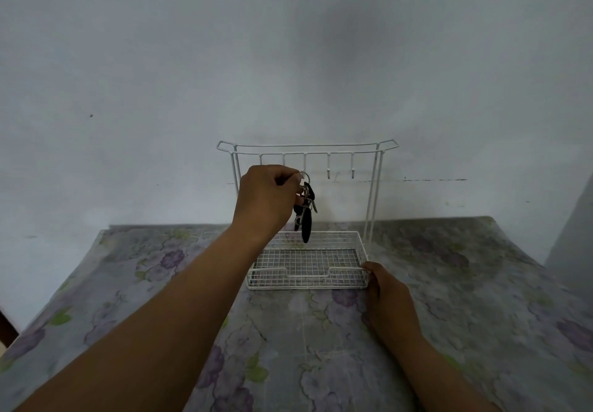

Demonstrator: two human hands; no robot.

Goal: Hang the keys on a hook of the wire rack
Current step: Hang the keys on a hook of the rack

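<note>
Left hand point(266, 200) pinches the key bunch point(305, 211) ring at the wire rack point(372, 187) third hook, right hand point(390, 293) grips its 5 o'clock basket corner; premature release risks the keys dropping.

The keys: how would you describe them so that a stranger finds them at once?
Find the white wire rack against the wall. The keys dangle by a ring at its middle hook, pinched by the left hand; they are the only dark thing there.

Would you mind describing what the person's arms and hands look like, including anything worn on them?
Both forearms are bare up to the frame's edge: no sleeves show. The left hand and right hand carry no gloves, and no watch, bracelet or ring is visible. No markings show.
</note>
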